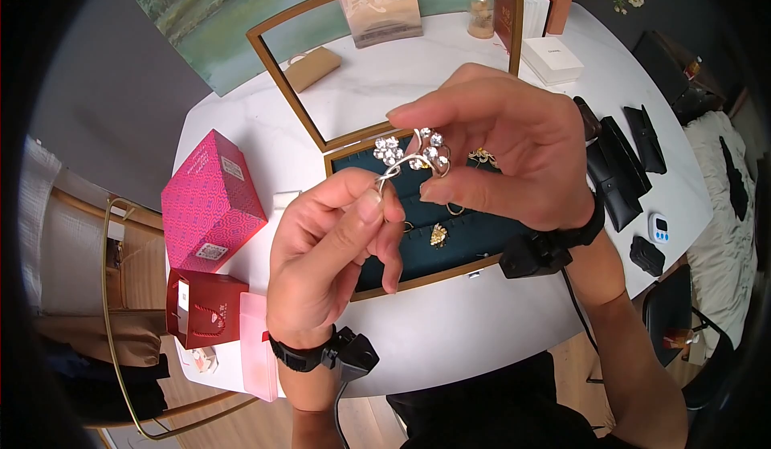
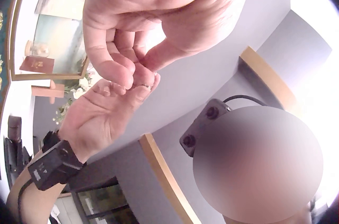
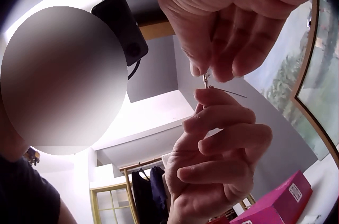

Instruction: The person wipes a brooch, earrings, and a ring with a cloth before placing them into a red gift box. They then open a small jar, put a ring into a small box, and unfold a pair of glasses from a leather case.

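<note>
A silver brooch with clear rhinestone flowers is held up over the jewellery case. My left hand pinches its stem between thumb and forefinger. At its right-hand flowers, the thumb and fingers of my right hand grip the edge, with the forefinger raised above. A thin straight pin sticks out from the brooch in the right wrist view. Fingers cover most of the brooch in both wrist views. Below lies the wooden-framed case, lined dark green, its glass lid raised; a gold ornament sits inside.
On the left stand a pink patterned box and a red gift bag. Black pouches and a small white device lie at the right. Behind the case are a white box and a tan box.
</note>
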Available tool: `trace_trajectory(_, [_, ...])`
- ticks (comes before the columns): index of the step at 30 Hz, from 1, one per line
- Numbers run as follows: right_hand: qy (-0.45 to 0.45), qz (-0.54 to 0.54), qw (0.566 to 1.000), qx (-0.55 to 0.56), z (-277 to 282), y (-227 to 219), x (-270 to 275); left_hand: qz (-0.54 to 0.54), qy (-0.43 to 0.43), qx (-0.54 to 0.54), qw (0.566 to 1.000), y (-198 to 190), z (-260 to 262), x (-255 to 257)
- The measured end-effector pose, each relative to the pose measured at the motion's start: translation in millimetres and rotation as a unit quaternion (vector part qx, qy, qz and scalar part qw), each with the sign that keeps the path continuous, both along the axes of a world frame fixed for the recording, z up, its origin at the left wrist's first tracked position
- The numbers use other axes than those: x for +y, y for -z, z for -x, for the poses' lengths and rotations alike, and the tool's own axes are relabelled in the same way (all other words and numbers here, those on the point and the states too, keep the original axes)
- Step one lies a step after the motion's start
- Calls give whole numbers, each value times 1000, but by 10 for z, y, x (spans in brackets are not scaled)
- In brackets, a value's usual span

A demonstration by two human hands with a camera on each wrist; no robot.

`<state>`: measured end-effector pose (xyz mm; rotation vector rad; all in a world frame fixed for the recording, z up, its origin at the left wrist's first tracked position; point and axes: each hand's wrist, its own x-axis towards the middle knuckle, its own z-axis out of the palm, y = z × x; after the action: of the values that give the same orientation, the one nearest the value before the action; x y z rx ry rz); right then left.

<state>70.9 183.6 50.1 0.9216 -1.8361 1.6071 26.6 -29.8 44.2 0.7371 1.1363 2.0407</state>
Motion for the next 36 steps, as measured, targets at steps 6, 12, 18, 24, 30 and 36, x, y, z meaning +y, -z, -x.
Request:
trace_trajectory(6, [1, -13, 1000, -7, -52, -49, -8, 8, -2, 0, 1000, -5, -5, 16])
trace_trajectory(12, [9, -39, 999, 7, -61, -65, -4, 16, -5, -6, 1000, -4, -11, 28])
trace_trajectory(18, [17, -37, 999, 12, -57, -64, -17, 8, -9, 3, 1000, -1, -9, 24])
trace_trajectory(24, [8, -37, 999, 4, -54, -61, 11, -6, -4, 28, 1000, 11, -3, 3])
trace_trajectory(30, [12, -48, 999, 4, -49, -57, 26, -20, -3, 30, 999, 18, -4, 5])
trace_trajectory(36, [11, -49, 999, 0, -48, -57, 33, -32, -3, 37, 999, 27, -5, -1])
